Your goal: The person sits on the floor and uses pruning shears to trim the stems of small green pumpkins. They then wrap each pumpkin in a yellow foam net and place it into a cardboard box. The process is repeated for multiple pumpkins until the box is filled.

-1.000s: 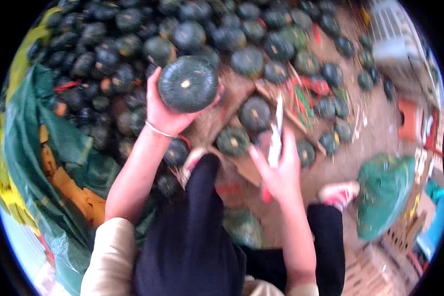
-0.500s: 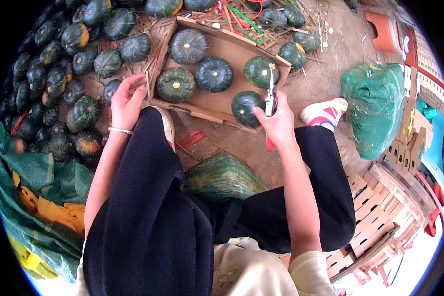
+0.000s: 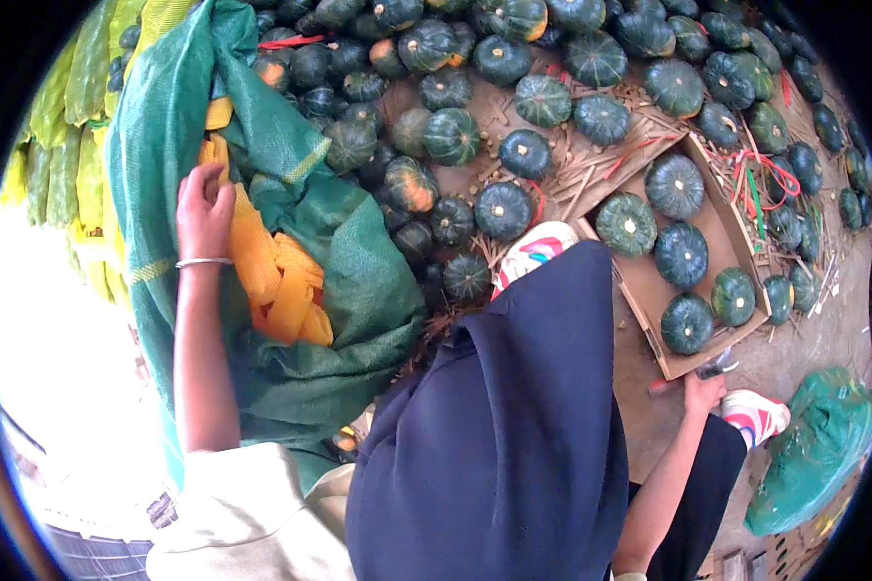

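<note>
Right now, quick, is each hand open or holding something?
Left hand: fingers curled near the orange pieces in the green sack; can't tell if it's holding any.
Right hand: closed around the clippers.

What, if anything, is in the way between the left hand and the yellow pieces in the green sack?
Nothing visible. The left hand is right by the yellow pieces, exposed in the open green sack; its fabric bunches around them. Whether the hand touches them isn't clear.

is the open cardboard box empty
No, five dark green pumpkins sit inside the cardboard box.
</note>
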The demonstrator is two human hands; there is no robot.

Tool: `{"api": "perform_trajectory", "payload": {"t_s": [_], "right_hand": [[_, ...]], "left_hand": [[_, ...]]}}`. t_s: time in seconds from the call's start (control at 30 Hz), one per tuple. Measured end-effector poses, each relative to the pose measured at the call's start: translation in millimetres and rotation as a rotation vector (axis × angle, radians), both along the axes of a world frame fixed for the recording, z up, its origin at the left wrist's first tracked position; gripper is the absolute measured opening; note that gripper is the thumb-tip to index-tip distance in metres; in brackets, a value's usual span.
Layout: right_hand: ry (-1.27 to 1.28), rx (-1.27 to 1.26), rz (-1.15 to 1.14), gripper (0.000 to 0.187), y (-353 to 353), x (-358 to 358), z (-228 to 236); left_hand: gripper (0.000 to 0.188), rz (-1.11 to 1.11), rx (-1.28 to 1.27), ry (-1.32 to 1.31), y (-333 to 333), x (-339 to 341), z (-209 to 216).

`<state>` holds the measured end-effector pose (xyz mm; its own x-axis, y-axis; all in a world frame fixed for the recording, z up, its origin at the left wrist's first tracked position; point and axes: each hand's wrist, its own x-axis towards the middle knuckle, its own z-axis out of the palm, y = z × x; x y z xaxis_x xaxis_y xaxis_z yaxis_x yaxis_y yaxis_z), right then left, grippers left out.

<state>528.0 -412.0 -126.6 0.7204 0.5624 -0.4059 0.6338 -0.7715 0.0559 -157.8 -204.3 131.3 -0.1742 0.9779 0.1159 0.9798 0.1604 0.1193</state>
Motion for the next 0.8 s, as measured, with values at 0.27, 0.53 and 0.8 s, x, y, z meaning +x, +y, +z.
{"api": "perform_trajectory", "payload": {"t_s": [0.27, 0.53, 0.8], "right_hand": [[0.204, 0.066, 0.091, 0.058, 80, -21, 92], [0.784, 0.648, 0.249, 0.031, 123, -142, 156], [0.946, 0.566, 0.386, 0.032, 110, -200, 156]], "left_hand": [[0.041, 0.091, -0.647, 0.525, -25, -96, -27], [0.033, -0.556, -0.466, 0.112, 57, 75, -2], [0.038, -0.317, -1.346, 0.823, 61, -121, -43]]}}
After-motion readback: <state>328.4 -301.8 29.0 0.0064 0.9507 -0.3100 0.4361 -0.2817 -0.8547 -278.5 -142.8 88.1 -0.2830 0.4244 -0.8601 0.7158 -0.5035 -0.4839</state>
